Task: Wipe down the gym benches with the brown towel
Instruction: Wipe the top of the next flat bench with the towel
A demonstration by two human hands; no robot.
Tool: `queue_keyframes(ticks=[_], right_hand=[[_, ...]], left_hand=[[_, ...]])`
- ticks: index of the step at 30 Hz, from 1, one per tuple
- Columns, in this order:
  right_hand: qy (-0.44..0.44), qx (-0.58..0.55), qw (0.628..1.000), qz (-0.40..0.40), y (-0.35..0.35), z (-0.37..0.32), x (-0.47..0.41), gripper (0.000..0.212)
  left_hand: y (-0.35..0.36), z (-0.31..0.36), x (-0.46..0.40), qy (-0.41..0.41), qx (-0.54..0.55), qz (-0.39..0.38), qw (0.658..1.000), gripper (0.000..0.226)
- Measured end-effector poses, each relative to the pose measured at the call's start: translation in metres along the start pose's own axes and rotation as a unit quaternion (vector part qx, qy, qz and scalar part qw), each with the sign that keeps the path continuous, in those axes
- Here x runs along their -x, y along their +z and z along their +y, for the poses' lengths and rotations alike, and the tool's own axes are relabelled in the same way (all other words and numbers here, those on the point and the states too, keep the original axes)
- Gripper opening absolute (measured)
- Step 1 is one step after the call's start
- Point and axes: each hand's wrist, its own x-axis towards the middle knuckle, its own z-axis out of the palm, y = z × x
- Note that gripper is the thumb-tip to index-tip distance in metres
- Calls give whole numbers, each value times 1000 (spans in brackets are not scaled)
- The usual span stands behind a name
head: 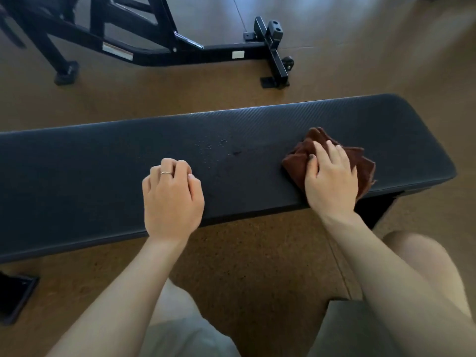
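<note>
The black padded bench (103, 161) is running lengthwise across the frame, its left end cut off. The right hand (331, 181) is pressing flat on the crumpled brown towel (360, 161) at centre right. The left hand (171, 194) is resting knuckles-curled, holding nothing. White labels on the frame (154, 55) at upper left are proving unreadable.

Before us the surface (103, 161) runs left to right. On it, our right grip (331, 176) presses the towel (365, 163) near its right end; our left grip (171, 194) sits mid-surface, droplets (208, 148) between them. Behind stands a machine frame (159, 47).
</note>
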Motion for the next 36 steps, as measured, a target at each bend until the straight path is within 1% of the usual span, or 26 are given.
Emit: queue_keyframes(ticks=[1,2,4,6,7,9,12,13,15,19,21,24,26,28,30,34,36], right_hand=[[25,9,1000,13,5,-14,8,50],[29,16,999,21,10,-33,21,49],[-29,19,999,12,23,-75,56,47],[-114,8,993,-17,38,-115,93,46],[-141,-4,990,-26,43,-130,106,46],[-174,-23,984,-43,45,-143,115,48],[-213,-17,974,-76,36,-122,102,49],[-215,-19,973,-77,34,-114,93,48],[-190,-27,979,-68,37,-111,65,45],[-121,-29,989,-79,59,-149,-11,46],[-114,-10,990,-81,67,-163,-28,48],[-135,-17,987,-79,62,-157,-4,48],[-159,-26,983,-84,49,-145,36,49],[-175,-27,978,-111,37,-137,75,53],[-192,-26,973,-123,35,-133,88,56],[-234,-22,966,-109,54,-144,34,49],[-224,-30,969,-102,69,-160,-4,46]], left_hand=[[0,1,-1,3,-3,-1,1000,39],[0,0,-2,7,0,-3,1000,40],[-6,-5,-5,23,17,-5,1000,42],[-12,-17,-9,53,12,-3,999,38],[-14,-24,-10,59,0,-2,998,34],[-16,-35,-8,43,-7,1,999,28],[-13,-37,-5,30,-3,7,1000,22],[-12,-37,-5,31,1,4,1000,20],[-12,-39,-6,26,18,5,999,17],[-11,-38,-6,19,18,7,1000,16],[-11,-36,-8,18,19,10,1000,20],[-12,-36,-8,22,22,12,999,29],[-12,-36,-8,20,27,7,999,29],[-11,-37,-8,14,36,9,999,28],[-10,-37,-8,9,41,12,999,28],[-9,-35,-9,7,42,16,999,25],[-8,-35,-9,7,35,17,999,24]])
